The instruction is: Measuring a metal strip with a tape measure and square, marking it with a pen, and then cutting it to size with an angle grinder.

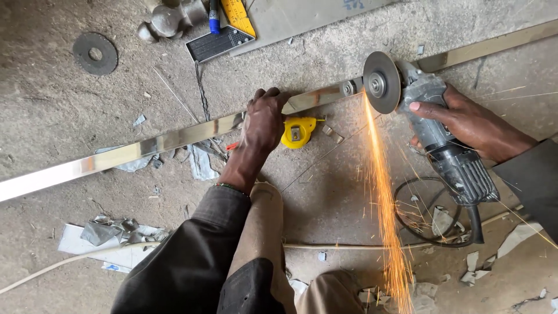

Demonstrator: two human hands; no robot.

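Note:
A long shiny steel bar [145, 145] lies across the concrete floor from lower left to upper right. My left hand [263, 119] presses down on it near the middle. My right hand [474, 125] grips a grey angle grinder [442, 136], whose round disc [381, 82] meets the bar just right of my left hand. An orange stream of sparks [383, 197] shoots down toward me. A yellow tape measure [297, 132] lies beside my left hand.
At the top lie a spare cutting disc [95, 54], a metal square [220, 43] and a hammer head [168, 20]. The grinder's black cable [424, 224] coils at the right. Paper and metal scraps [113, 238] litter the floor. My knees [261, 232] are below.

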